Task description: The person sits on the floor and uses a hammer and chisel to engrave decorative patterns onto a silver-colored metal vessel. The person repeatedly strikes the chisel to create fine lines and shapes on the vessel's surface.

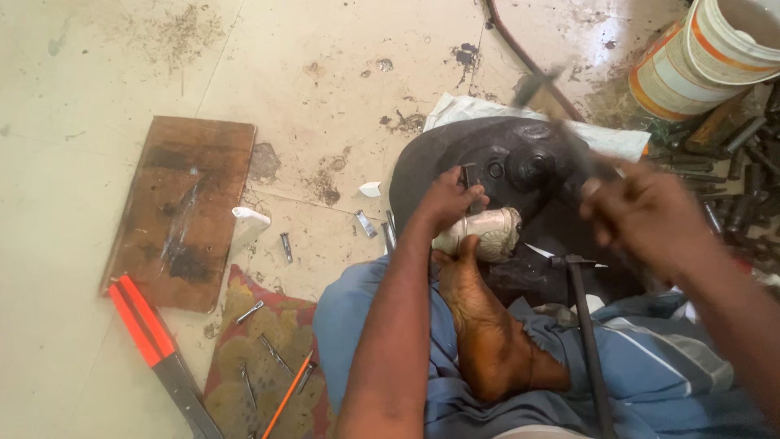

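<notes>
Left hand (449, 197): I see its fingers pinching a short dark punch (469, 180), held upright, tip down on a pale carved shell (486, 233). The shell lies just under those fingers, resting on a black pitch block (455, 150), and a bare foot (474, 313) presses against its near side, toes touching it.

Right hand (646, 213): blurred. Fingers wrapped tight round the handle of a hammer (561, 114); the head sits up and away from the left fingers, over the far edge of the block. I cannot tell the exact finger placement through the blur.

Just right of the left fingers, a second hammer (587, 333) lies with its head by the shell and its long handle running back across my blue cloth (650, 366).

Left of the fingers, on the floor (73, 106): a few small steel punches (286, 246), well apart from the shell. Farther left, a stained wooden board (191, 207). Near it, orange-handled shears (154, 345) and a patterned mat (268, 358) with more loose tools on it.

Beyond the right fingers: a white bucket (707, 57) with orange bands, and a heap of dark metal tools (743, 179) beside it.
</notes>
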